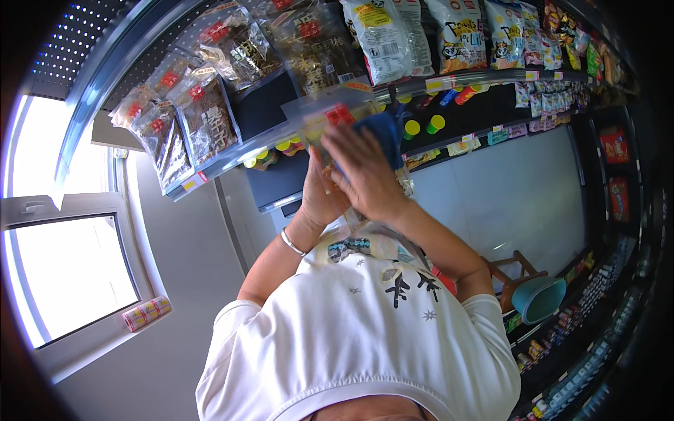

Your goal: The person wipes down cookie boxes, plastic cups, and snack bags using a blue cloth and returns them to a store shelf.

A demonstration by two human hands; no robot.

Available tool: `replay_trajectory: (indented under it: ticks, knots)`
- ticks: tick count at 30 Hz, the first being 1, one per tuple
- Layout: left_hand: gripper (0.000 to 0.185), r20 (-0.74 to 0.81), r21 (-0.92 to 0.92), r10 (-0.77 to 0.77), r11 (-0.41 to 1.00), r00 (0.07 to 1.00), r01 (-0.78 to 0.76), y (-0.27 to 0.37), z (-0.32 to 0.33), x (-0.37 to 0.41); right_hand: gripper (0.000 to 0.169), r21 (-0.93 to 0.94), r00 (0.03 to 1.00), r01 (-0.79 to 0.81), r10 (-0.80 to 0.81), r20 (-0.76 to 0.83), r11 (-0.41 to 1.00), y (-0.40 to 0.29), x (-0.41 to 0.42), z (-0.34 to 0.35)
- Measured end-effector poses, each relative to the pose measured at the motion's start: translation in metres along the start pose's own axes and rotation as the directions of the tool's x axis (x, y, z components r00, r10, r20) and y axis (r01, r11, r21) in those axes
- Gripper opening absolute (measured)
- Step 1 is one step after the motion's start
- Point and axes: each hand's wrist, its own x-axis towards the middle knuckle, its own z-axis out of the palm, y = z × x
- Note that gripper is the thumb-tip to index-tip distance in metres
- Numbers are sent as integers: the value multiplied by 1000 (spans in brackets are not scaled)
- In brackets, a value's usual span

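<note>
In front of my chest, my left hand (326, 192) grips a clear plastic snack bag (316, 118) with a red label, holding it up near the shelf edge. Across the face of that bag lies my right hand (363, 173), blurred, with a blue cloth (382, 137) under and beside its fingers. The lower part of the bag is hidden behind my hands. Similar clear bags of dark dried food (205, 118) stand on the shelf just beyond, to the left and above.
The metal shelf edge (253, 150) runs close to my hands. White chip bags (458, 37) and yellow-lidded canisters (435, 123) are at the right. A window (73, 273) is at the left; a wooden stool (508, 279) and a teal bin (537, 300) stand at the lower right.
</note>
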Motion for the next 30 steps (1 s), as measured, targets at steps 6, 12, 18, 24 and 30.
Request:
replay_trajectory:
  ticks: [6,12,18,24,30]
  knots:
    - [76,-350,118,220,975,911,-190,23,-2,-1,41,760,965,-250,85,250,600,-19,-44,-4]
    - [74,-113,-76,114,989,987,-123,57,-13,-26,34,916,733,-364,659,169,170,32,-76,6]
    - [94,-192,50,85,996,978,-77,50,22,-15,55,852,803,-503,444,397,148,34,-62,17]
    - [100,-269,445,128,895,955,5,46,12,-36,49,786,775,-563,493,394,257,36,-57,22]
    - [65,149,880,311,392,939,-270,43,58,-56,35,728,838,-455,523,155,514,45,-64,42]
